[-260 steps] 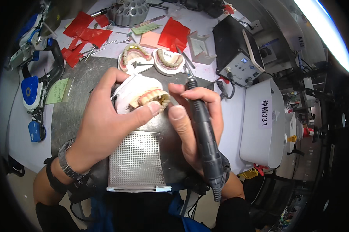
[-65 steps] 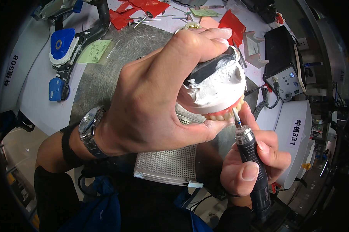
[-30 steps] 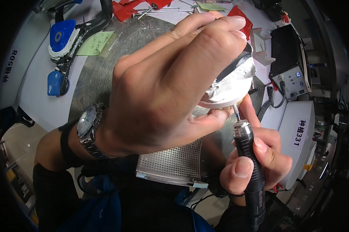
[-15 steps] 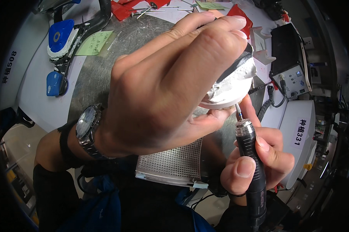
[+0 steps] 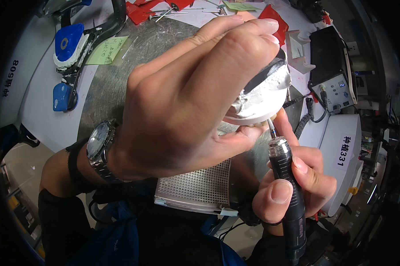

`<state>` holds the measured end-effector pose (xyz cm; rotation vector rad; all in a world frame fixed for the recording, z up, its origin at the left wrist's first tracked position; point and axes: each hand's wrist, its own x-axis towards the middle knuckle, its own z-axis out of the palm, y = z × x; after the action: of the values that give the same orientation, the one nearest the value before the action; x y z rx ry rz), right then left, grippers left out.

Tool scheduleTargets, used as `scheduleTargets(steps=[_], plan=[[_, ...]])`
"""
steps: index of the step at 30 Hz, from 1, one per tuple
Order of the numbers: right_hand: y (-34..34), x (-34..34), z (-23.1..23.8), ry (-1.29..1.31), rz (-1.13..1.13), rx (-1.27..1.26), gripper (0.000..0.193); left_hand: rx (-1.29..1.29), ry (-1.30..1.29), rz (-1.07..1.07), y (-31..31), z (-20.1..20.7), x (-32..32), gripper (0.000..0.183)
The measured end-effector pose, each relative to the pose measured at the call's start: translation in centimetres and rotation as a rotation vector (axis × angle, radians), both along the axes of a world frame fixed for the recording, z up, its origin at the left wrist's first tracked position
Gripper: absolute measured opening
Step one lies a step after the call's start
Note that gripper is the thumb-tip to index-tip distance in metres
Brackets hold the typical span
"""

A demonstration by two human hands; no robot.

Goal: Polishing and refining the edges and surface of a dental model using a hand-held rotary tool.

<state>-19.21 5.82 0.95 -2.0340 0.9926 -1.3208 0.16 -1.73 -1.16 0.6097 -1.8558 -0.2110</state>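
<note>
Head view: a white dental cast is being held by the left hand above the worktable, right of the middle of the picture. Its fingers are being curled over the top of the cast, across a dark band, while the thumb is being kept beneath, near a row of pale teeth that is being mostly hidden. A black handpiece is being gripped by the right hand, its fingers being closed around the barrel, with one finger being stretched up beside the bur. The bur is being pointed upward at the lower rim of the cast, by the teeth; whether they are being touched cannot be told.

Below the left hand, a perforated metal plate is being partly covered. A watch and a black band are being worn on the left arm. At the left, a dark frame with blue parts is being shown beside a green note. At the right, a black control box is being seen near a white bin. Beyond the hands, a red sheet is being partly hidden by the left fingertips.
</note>
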Motion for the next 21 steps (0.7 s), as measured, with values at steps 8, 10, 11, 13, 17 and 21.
scheduleTargets(steps=[8, 10, 11, 13, 17, 21], plan=[[-0.3, -0.4, -0.6, -0.218, 0.040, -0.011, 0.035, 0.126, 0.051, -0.053, 0.3, 0.2, -0.2, 0.075], [-0.5, -0.6, -0.7, -0.293, -0.018, -0.070, 0.037, 0.158, 0.037, -0.096, 0.6, 0.3, -0.2, 0.080], [-0.7, -0.7, -0.7, -0.311, 0.003, -0.083, 0.036, 0.167, 0.099, -0.131, 0.5, 0.0, -0.4, 0.081], [-0.6, -0.6, -0.5, -0.345, 0.006, -0.069, 0.037, 0.188, 0.102, -0.200, 0.4, -0.1, 0.1, 0.085], [-0.4, 0.1, 0.3, -0.539, 0.016, -0.010, 0.036, 0.116, 0.173, -0.283, -0.1, -0.1, -0.3, 0.086], [-0.5, -0.3, 0.5, -0.423, 0.049, -0.065, 0.037, 0.068, 0.182, -0.350, -0.4, 0.0, -0.5, 0.085]])
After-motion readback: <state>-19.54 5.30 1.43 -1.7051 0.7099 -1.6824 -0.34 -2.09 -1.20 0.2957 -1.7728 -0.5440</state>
